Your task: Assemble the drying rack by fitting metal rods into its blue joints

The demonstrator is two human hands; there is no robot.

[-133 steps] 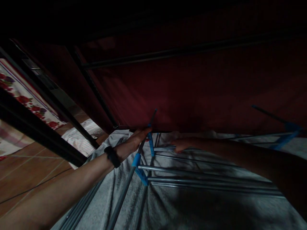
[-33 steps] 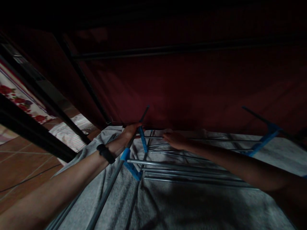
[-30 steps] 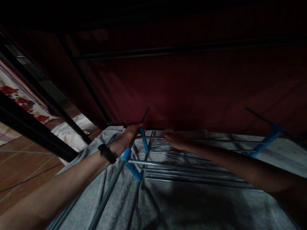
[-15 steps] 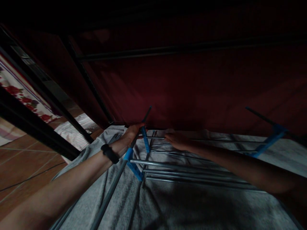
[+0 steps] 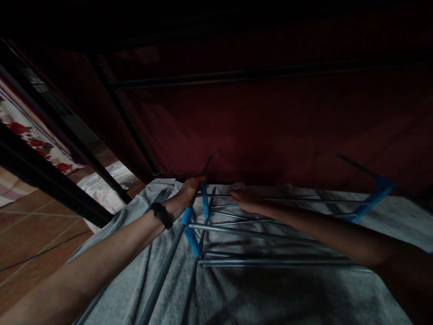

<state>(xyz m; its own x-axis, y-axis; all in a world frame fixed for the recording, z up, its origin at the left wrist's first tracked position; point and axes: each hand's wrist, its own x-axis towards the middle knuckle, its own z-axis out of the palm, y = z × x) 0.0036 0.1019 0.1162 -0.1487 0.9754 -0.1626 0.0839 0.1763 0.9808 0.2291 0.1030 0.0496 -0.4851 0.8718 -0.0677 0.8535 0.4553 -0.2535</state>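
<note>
The person's left hand (image 5: 185,193) is closed around the slanting grey metal side tube (image 5: 169,262) of a folding drying rack with blue plastic joints (image 5: 191,234), just above the nearest of those joints. The right hand (image 5: 244,201) lies flat and palm-down on the far thin silver rungs (image 5: 264,231), fingers stretched toward the left hand; whether they curl under a rung cannot be told in this dim light.

The rack sits on a rumpled grey towel (image 5: 237,293) below a dark red fabric panel (image 5: 270,131), its farthest rung close against the panel's lower edge. To handle the frame well, the grip on the side tube is best kept clear of the blue joint (a likely pinch point), while the right hand presses evenly across the rungs, so the frame does not twist or snag the towel beneath.
</note>
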